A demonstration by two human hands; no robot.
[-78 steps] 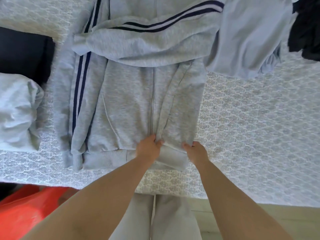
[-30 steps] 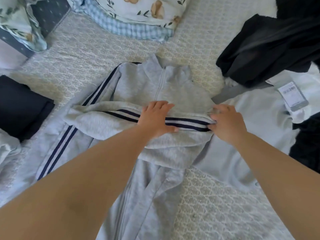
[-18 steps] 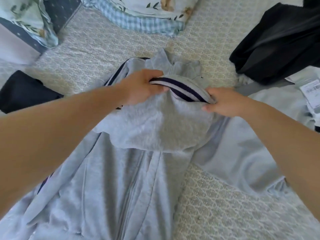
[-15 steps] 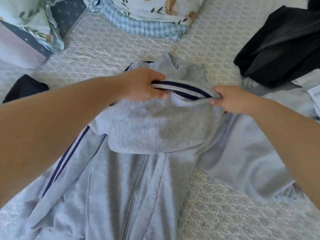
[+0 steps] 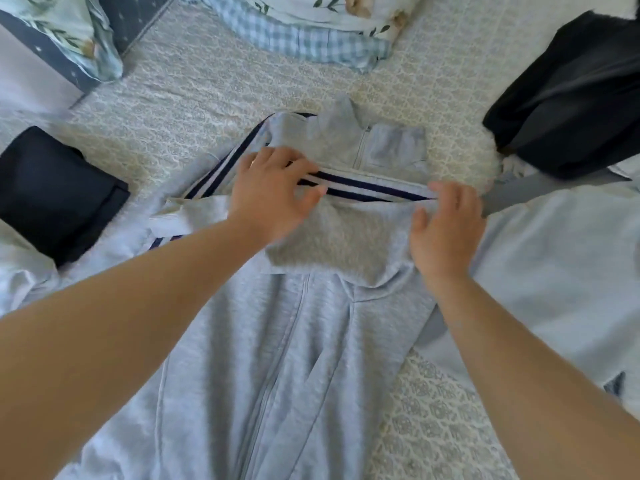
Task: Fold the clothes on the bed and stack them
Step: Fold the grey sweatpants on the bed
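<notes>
Lying flat on the patterned bedspread (image 5: 214, 84), front up with its zip running toward the camera, is the grey jacket (image 5: 277, 358), and one sleeve (image 5: 346, 230) is folded straight across its chest, navy and white stripes showing along the far edge. Left hand (image 5: 273, 199) is over the left end of that folded sleeve, fingers spread and only loosely bent, reaching across the stripes; it looks released, nothing pinched. Right hand (image 5: 446, 230) is at the sleeve's right end, fingers splayed, thumb apart, fingertips just at the striped edge; whether they touch the cloth I cannot tell, but nothing is clenched in it. The jacket's collar (image 5: 349, 133) stands just beyond the hands. Off to the left, the other sleeve (image 5: 207, 181) runs out with its own stripes showing. Farther left, a folded dark garment (image 5: 52, 188) sits near the edge of the bed, touching pale cloth below it. To the right, a pale blue garment (image 5: 554, 271) lies spread beside the jacket, its edge tucked against the jacket's side, and beyond that a black heap of clothing (image 5: 571, 98) rests on the bedspread. At the head of the bed, a floral pillow (image 5: 329, 22) with a checked border, and a second pillow (image 5: 62, 32) in the far left corner.
</notes>
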